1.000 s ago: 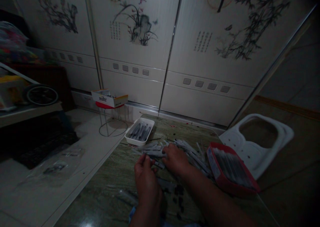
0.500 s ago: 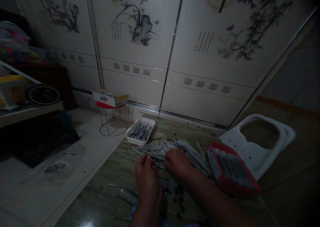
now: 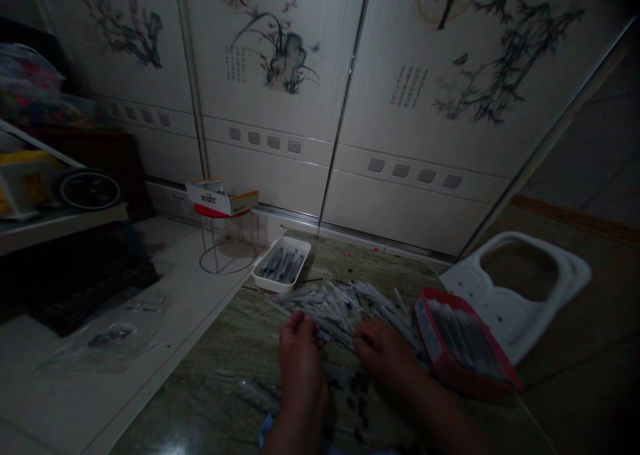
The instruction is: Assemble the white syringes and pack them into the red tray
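My left hand (image 3: pixel 301 358) is closed, its thumb and fingers pinching a slim pen-like tube (image 3: pixel 324 335) whose pale end shows beside the fingertips. To its right, my right hand (image 3: pixel 383 349) is curled low over the table; the dim light hides what its fingers hold, if anything. Just beyond both hands lies a loose pile of pale, pen-like tubes (image 3: pixel 337 300). Small dark pieces, perhaps pen caps (image 3: pixel 356 391), are scattered between my forearms. More clear tubes (image 3: pixel 260 393) lie left of my left wrist.
A white tray (image 3: pixel 256 275) of pens stands at the table's far left edge. At right, a red box (image 3: pixel 445 368) holds many pens, beside a white plastic chair (image 3: pixel 520 241). Past the table, an open carton (image 3: pixel 220 200) rests on a red stool (image 3: pixel 207 211) before sliding doors.
My right hand has moved right and slightly toward me, apart from the left hand. My left hand has shifted slightly right, and the pale tube end now shows at its fingertips.
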Demonstrator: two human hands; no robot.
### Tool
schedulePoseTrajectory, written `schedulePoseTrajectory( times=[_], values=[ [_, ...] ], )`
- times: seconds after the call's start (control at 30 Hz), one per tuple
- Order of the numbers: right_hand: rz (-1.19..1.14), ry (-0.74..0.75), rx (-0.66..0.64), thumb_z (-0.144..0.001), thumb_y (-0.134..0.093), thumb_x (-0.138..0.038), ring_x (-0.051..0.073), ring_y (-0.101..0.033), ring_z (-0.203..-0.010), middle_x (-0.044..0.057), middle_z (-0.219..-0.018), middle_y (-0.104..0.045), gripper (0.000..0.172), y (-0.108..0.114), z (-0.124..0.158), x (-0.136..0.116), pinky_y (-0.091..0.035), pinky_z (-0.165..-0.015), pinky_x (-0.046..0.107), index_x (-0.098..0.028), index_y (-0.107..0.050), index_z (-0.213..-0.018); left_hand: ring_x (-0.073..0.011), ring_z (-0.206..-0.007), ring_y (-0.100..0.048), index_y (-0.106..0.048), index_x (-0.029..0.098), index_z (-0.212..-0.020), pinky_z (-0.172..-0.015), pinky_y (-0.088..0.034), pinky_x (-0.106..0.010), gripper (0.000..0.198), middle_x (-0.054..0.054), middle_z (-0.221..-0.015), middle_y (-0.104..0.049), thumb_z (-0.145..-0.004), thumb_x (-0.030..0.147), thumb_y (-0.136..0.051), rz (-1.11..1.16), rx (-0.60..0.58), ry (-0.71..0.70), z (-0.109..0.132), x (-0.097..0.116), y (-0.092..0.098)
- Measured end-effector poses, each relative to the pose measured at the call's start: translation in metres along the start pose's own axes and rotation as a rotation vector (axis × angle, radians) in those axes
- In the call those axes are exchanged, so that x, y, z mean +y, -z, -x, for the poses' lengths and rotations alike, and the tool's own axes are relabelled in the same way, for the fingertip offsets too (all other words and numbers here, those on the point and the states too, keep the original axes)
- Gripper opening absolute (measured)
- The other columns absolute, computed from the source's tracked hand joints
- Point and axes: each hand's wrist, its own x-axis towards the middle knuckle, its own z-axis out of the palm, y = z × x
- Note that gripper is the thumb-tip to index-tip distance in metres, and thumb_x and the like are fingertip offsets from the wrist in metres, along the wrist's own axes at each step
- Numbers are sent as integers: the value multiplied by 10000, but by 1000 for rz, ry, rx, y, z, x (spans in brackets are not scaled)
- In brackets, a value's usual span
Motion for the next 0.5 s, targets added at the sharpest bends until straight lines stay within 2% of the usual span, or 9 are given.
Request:
schedulePoseTrajectory(
  times=[0.13, 0.23, 0.3, 0.4, 0.5],
  values=[
    [-311, 43, 71, -897, -539, -272, 165, -610, -799, -19, -779, -650, 164, -2, 17, 0, -409, -778, 259, -216, -617, -765, -150, -760, -634, -589, 183, -1190, -653, -451, -265, 485, -51, -939, -683, -774, 372, -752, -37, -135, 59, 5, -1, -2],
    [-486, 63, 51, -882, -558, -285, 169, -612, -771, -22, -738, -640, 169, -3, 22, 1, -418, -741, 261, -212, -636, -751, -131, -705, -605, -632, 156, -1091, -636, -437, -246, 424, -46, -900, -696, -752, 371, -766, -31, -238, 87, 6, -3, -3],
    [-553, 29, 55, -903, -538, -330, 181, -620, -779, -4, -779, -667, 210, -2, 21, 6, -422, -701, 265, -208, -665, -789, -111, -662, -575, -641, 150, -1027, -595, -410, -226, 374, -37, -877, -693, -757, 380, -756, -9, -237, 77, 5, -3, -3],
    [-524, -48, 91, -921, -496, -347, 200, -638, -841, 22, -857, -700, 244, 1, 15, 16, -443, -736, 277, -202, -687, -874, -90, -606, -537, -632, 156, -989, -552, -383, -209, 382, -8, -815, -667, -732, 398, -777, 69, -175, 58, 3, -3, -2],
    [-322, -73, 83, -909, -483, -297, 203, -636, -880, 33, -915, -704, 229, 1, 6, 23, -435, -753, 279, -212, -695, -923, -83, -587, -524, -629, 160, -973, -523, -367, -199, 409, 2, -787, -652, -705, 413, -804, 119, -134, 34, 1, -2, -1]
  ],
)
